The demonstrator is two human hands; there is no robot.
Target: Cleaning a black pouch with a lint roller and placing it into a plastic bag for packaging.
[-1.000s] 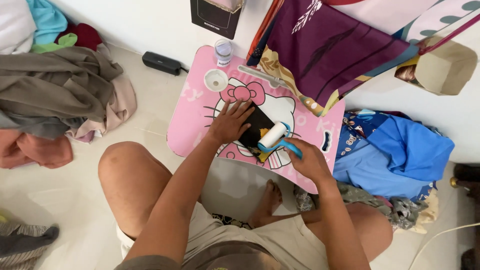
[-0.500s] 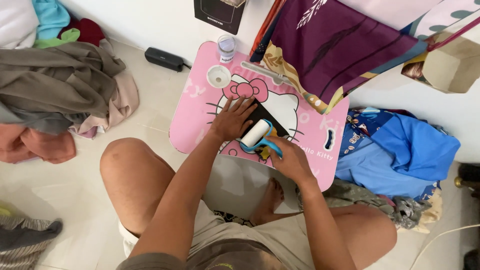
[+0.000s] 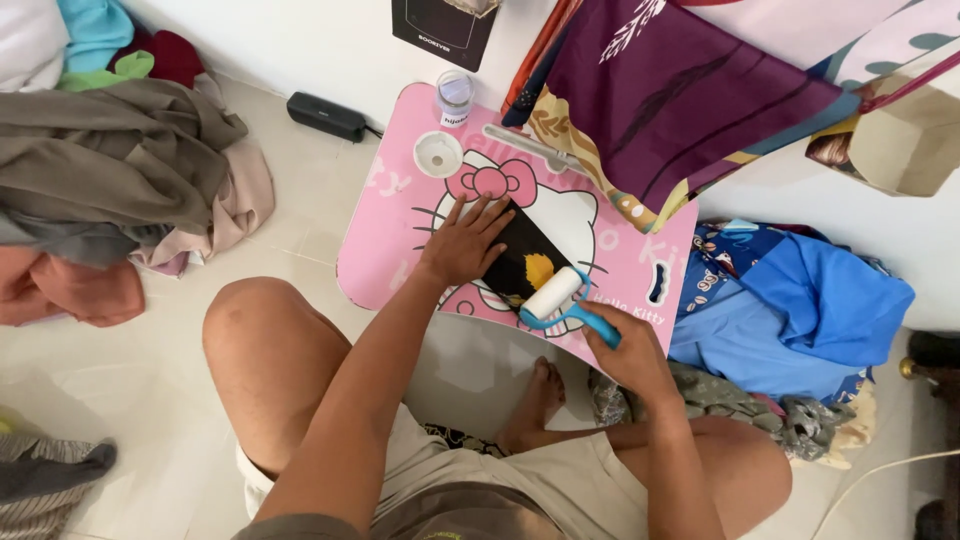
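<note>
Your left hand (image 3: 462, 243) lies flat, fingers spread, on the upper left part of a black cloth piece (image 3: 520, 262) that rests near the middle of the pink lap table (image 3: 385, 250), over its cartoon cat print. The palm presses down; nothing is gripped.

Your right hand (image 3: 628, 352) is closed around the blue handle of a lint roller (image 3: 556, 297), out past the table's near right edge. The white roll sits on the lower right end of the black cloth piece, just beside a yellow mark on it.

The relation that matters: the cloth's long axis runs diagonally, from the far left under your left palm to the near right under the roll. The roll's own axis lies across that line, so it would travel along the cloth's length. The uncovered stretch of cloth lies up and to the left of the roll, between roll and left hand. The two hands are apart, with the cloth bridging them.

At the table's far left corner stand a white round lid (image 3: 438, 153) and a small clear jar (image 3: 455, 94), well apart from both hands. Piled clothes (image 3: 120, 150) lie on the floor to the left.
</note>
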